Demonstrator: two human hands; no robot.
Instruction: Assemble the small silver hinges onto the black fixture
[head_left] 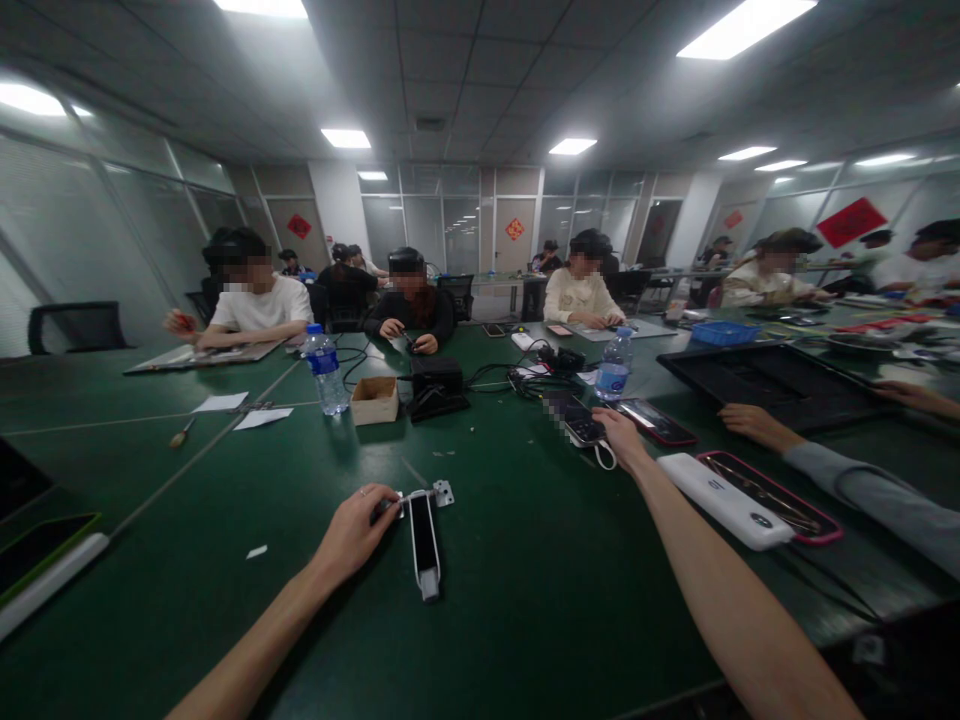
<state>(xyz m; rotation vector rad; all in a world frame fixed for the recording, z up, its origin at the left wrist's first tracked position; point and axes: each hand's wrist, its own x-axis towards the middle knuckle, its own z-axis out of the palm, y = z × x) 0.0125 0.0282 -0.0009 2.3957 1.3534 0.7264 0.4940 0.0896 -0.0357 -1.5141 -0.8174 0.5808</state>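
My left hand (354,530) rests on the green table (525,600), its fingers curled against the top end of a long, narrow silver-and-black metal part (425,535) with a small hinge-like bracket (442,492) beside it. My right hand (621,438) is stretched far forward with its fingers closed on a phone (577,420) lying on the table; a white loop hangs just under that hand. What the left fingers pinch is hidden.
A white power bank (724,500) and a pink-cased phone (772,495) lie right of my arm. A neighbour's sleeved arm (840,480) reaches in from the right. Ahead stand a small cardboard box (374,400), a black device (437,387), two water bottles (326,368) and cables. Several people sit around the table.
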